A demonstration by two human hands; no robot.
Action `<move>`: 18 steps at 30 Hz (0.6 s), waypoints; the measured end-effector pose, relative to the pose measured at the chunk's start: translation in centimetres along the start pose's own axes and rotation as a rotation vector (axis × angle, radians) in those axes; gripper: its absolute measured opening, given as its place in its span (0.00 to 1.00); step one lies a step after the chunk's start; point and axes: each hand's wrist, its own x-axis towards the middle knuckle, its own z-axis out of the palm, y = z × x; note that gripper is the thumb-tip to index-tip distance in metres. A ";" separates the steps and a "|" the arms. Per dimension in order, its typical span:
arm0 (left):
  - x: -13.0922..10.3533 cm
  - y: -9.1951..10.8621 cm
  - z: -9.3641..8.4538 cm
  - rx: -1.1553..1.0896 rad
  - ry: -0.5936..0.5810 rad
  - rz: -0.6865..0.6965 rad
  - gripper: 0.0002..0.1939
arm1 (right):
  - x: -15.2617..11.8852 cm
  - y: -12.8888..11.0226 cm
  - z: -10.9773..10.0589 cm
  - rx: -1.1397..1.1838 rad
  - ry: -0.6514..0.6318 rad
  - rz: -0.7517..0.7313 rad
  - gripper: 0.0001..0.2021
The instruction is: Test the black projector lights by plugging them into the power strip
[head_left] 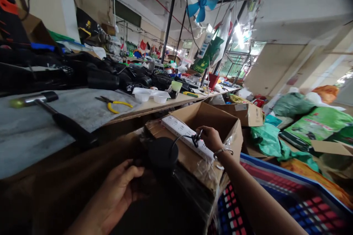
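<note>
Head view: the right hand (211,139) pinches the end of the thin black cable (195,140), already at the long white plastic power strip (179,127); whether it is plugged in is unclear. Shadow hides whether the half-curled left hand (120,187) grips the dark round-ended object (162,153).

1. Before me, a long workbench (150,107); a greyish sheet (82,104) covers its near end;
2. a hammer (66,124) and yellow-handled pliers (111,102) lie on it;
3. white tubs (142,97) and black goods (103,80) (a proper jumble from here) sit beyond.
</note>
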 end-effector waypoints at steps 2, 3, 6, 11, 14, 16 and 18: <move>0.4 -0.3 -0.1 -0.017 -0.019 0.001 0.11 | -0.7 -0.2 0.5 -0.031 0.026 -0.004 0.12; 0.5 -0.4 -0.1 -0.020 -0.027 0.013 0.10 | -1.0 -0.3 0.8 -0.043 0.044 -0.003 0.13; 1.1 -0.6 0.2 -0.011 -0.028 0.054 0.10 | -1.7 -0.3 1.6 -0.065 0.096 0.016 0.14; 2.0 -0.8 0.6 0.010 0.011 0.043 0.08 | -1.7 -0.3 2.0 -0.080 0.116 0.056 0.17; 2.1 -0.7 0.5 0.035 0.011 0.074 0.07 | -1.8 -0.8 1.8 -0.087 0.114 0.073 0.16; 2.1 -0.5 0.4 0.052 0.028 0.127 0.08 | -1.9 -1.2 1.6 -0.094 0.112 0.085 0.15; 2.1 -0.2 0.2 0.070 0.052 0.176 0.09 | -2.1 -1.5 1.6 -0.105 0.111 0.092 0.14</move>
